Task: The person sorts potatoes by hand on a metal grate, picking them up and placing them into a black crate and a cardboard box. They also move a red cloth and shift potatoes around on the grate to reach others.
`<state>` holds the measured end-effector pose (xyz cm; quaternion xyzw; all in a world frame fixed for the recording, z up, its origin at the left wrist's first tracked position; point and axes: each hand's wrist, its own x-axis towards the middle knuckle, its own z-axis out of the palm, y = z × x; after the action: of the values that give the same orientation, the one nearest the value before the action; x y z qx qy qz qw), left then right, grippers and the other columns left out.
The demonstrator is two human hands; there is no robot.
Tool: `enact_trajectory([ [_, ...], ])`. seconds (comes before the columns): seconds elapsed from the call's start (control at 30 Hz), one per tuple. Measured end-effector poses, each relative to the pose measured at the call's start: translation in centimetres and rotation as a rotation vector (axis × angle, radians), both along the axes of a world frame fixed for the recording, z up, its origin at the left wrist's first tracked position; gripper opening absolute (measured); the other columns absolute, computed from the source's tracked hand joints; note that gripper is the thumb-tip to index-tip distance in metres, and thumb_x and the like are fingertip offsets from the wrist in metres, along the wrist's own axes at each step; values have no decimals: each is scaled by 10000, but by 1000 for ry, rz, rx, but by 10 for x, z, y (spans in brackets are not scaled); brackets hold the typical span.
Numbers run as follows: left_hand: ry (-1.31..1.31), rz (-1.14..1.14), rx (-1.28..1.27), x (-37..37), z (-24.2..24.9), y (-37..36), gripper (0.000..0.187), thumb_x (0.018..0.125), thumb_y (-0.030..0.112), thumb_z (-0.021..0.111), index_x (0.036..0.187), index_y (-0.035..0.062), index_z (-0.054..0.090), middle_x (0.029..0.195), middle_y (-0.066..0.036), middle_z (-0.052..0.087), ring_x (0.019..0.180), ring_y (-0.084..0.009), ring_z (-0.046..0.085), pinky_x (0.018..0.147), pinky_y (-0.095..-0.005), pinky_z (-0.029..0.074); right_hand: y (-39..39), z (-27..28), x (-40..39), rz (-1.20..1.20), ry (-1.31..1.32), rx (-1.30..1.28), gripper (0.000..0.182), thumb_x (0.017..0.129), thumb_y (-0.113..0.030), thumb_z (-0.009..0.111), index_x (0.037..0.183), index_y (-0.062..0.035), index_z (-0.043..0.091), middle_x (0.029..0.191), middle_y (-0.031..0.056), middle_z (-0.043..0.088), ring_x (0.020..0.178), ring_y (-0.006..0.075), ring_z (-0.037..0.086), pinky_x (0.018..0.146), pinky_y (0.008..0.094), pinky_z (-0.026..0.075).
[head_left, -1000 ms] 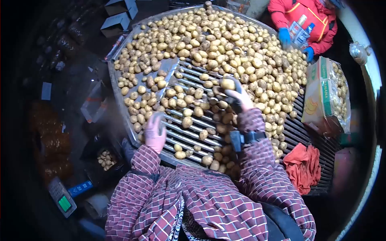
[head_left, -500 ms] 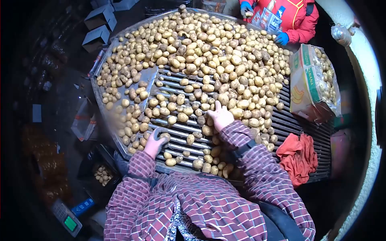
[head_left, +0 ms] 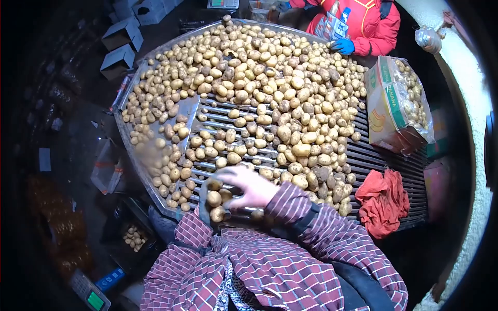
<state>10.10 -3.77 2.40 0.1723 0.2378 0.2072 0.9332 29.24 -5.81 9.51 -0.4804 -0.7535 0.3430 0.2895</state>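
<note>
We see the left hand [head_left: 204, 206] cupped around a few potatoes [head_left: 213, 199] at the near edge; right hand [head_left: 251, 187] curves over them, thumb apart from fingers, can't tell if it grips. We mark the potato heap [head_left: 290, 93] across the slatted tabletop [head_left: 361, 150], red cloth [head_left: 383, 202] and carton [head_left: 385, 114] to the right, co-worker's blue-gloved hand [head_left: 343, 46] at the far rim.

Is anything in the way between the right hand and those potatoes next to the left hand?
Nothing visible is in the way. The right hand is right beside the potatoes, and the left hand is on their other side.
</note>
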Motion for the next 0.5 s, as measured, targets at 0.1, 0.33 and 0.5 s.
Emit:
enact_trajectory([
  [0.1,-162,40,-101,-10,-3,7,769,834,680,415,1348,108,374,1195,-158,529,959,-270,599,682,-381,544,23,3,58,-457,-224,147,496,688,-271,750,1129,-79,628,1088,150,627,1063,302,547,918,405,439],
  [0.33,-424,231,-87,-56,-11,25,678,849,604,476,1344,150,392,1246,-170,513,1002,-319,586,672,-412,549,25,-71,163,-557,-923,130,576,672,-192,746,1215,-140,562,1177,180,549,1046,351,558,862,434,485],
  [0.5,-480,493,17,-137,-20,28,619,859,550,520,1342,180,406,1283,-178,501,1033,-353,577,665,-435,553,56,-78,173,-682,102,-80,563,772,-170,675,1301,-107,492,1201,117,515,1091,242,538,795,335,516],
])
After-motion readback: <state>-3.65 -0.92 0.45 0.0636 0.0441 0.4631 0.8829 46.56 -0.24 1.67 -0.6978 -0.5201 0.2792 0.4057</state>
